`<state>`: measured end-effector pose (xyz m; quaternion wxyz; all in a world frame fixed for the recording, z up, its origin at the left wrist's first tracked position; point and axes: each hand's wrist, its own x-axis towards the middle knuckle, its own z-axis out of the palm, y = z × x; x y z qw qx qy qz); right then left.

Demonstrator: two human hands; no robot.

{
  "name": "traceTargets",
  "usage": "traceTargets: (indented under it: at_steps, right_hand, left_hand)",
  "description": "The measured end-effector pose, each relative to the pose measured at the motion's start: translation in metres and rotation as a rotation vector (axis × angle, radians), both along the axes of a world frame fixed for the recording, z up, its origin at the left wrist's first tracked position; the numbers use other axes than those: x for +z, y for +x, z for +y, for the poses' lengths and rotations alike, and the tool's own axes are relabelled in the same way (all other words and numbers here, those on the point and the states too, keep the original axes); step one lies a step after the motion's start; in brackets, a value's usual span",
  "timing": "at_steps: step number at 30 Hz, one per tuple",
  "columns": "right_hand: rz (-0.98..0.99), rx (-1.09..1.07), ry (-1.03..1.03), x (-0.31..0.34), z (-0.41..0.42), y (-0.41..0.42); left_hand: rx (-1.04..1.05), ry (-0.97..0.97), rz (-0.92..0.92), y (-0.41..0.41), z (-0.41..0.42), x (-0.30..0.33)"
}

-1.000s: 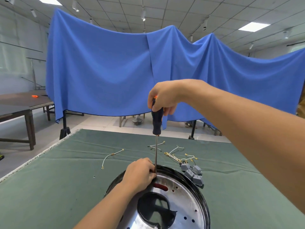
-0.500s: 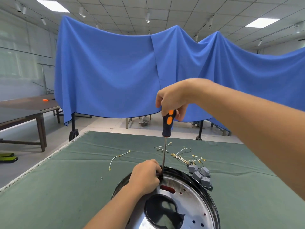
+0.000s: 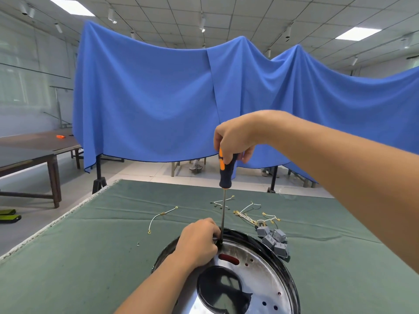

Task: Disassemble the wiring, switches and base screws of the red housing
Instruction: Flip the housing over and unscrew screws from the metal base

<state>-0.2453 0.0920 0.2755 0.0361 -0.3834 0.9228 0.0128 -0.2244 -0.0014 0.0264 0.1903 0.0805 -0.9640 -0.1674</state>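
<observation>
The right hand is curled round the top of a screwdriver with a dark, orange-marked handle, holding it upright; the left hand grips the far rim of the housing, fingers bent over the edge right beside the shaft's tip. There is only the head view, and in it the tip itself is hidden behind those fingers, so whether it sits in a screw cannot be told.

The housing lies near the front edge of the green-covered table — a round dark shell with a shiny metal plate inside, red showing through a slot. It looks rigid and fairly heavy, its polished face likely slippery, so the rim seems the sound place to hold. The loose wires and the grey switches just beyond the rim look light and easily snagged.

Room is open to the left across the cloth — the table's left edge stays well apart from the work.
</observation>
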Motion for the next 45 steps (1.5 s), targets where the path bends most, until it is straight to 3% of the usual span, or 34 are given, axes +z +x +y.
traceTargets:
  at_steps: [3, 7, 10, 14, 16, 20, 26, 28, 32, 38, 43, 45]
  right_hand:
    - [0.030, -0.028, -0.068, -0.010, 0.000, -0.003]
    - [0.361, -0.101, -0.055, -0.014, 0.002, -0.003]
    - [0.153, -0.052, 0.033, -0.002, 0.003, 0.001]
    - [-0.052, 0.017, -0.029, 0.002, 0.004, 0.002]
    - [-0.011, -0.017, -0.057, -0.004, 0.003, 0.001]
    - [0.267, -0.084, -0.050, -0.015, 0.002, -0.003]
    - [-0.044, 0.011, -0.053, 0.002, 0.003, 0.005]
    - [-0.008, -0.009, -0.030, -0.002, 0.004, 0.005]
    - [0.286, -0.085, -0.035, -0.016, 0.007, 0.000]
    - [-0.021, 0.033, -0.169, -0.008, 0.009, -0.003]
    - [0.288, -0.013, -0.142, -0.022, 0.008, -0.007]
    - [0.194, 0.020, -0.162, -0.019, 0.008, -0.006]
  left_hand:
    - [-0.004, 0.002, 0.001, 0.001, 0.001, 0.001]
    - [-0.012, 0.001, 0.010, 0.002, 0.001, 0.001]
    - [-0.012, 0.006, 0.008, 0.002, 0.001, 0.001]
    - [-0.006, 0.007, -0.006, 0.002, 0.001, 0.002]
    - [0.000, -0.004, -0.025, 0.002, 0.001, 0.003]
    - [-0.001, -0.006, -0.025, 0.002, 0.001, 0.002]
    - [0.000, -0.015, -0.035, 0.003, 0.002, 0.004]
    - [0.002, -0.009, -0.035, 0.002, 0.001, 0.003]
    - [0.001, -0.011, -0.021, 0.002, 0.002, 0.002]
    - [0.001, -0.041, -0.013, 0.002, 0.002, 0.002]
    - [-0.003, -0.047, -0.003, 0.003, 0.002, 0.002]
    - [-0.001, -0.056, -0.008, 0.003, 0.002, 0.001]
